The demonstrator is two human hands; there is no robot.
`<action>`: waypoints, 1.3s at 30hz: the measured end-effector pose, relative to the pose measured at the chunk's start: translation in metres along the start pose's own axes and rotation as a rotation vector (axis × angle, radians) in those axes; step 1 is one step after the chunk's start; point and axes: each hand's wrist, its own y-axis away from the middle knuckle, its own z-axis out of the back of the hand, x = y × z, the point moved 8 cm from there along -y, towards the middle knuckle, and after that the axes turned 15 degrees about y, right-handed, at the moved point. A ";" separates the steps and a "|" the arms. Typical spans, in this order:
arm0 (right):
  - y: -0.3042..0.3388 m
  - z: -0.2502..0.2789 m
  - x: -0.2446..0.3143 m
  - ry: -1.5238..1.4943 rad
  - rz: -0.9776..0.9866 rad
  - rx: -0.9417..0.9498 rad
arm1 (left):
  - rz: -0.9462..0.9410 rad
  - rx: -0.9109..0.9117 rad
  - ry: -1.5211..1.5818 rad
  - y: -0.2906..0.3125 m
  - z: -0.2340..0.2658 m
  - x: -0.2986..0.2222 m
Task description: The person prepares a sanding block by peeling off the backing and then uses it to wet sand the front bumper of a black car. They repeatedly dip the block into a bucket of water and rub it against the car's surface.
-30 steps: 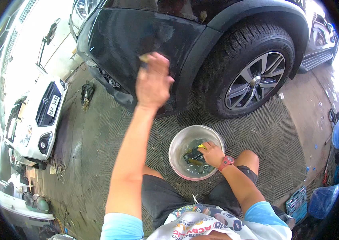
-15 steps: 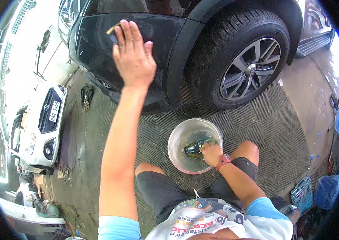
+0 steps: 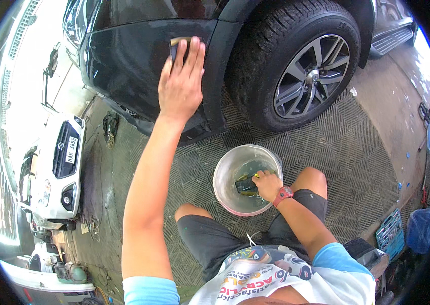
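My left hand (image 3: 182,91) presses a folded piece of sandpaper (image 3: 173,47) against the dark bumper (image 3: 128,66) of a car, near the wheel arch. The sandpaper's tan and dark grey edge sticks out past the fingers. My right hand (image 3: 268,185) reaches into a whitish bucket (image 3: 221,175) holding cloudy water. Its fingers are closed at a small yellow thing (image 3: 257,176), at the edge of a dark, blocky object (image 3: 245,186) lying in the water. Most of what those fingers hold is hidden.
The car's wheel (image 3: 311,76) stands right of the bumper, beyond the bucket. A white car (image 3: 62,168) is at the left. A teal tool case (image 3: 390,234) and a blue plastic-wrapped item (image 3: 423,229) lie at the right. Ribbed matting (image 3: 347,168) covers the floor.
My left hand has slid the sandpaper right and slightly nearer along the bumper, toward the wheel arch. My right hand stays in the bucket.
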 end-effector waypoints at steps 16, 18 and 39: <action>-0.002 0.005 0.001 -0.066 -0.045 -0.052 | -0.066 0.072 -0.106 0.015 0.002 -0.001; -0.002 0.004 -0.003 -0.052 -0.053 -0.048 | -0.075 0.045 -0.114 -0.014 0.005 -0.006; -0.005 0.003 -0.009 -0.087 -0.115 -0.055 | 0.091 -0.084 -0.183 -0.030 0.077 0.045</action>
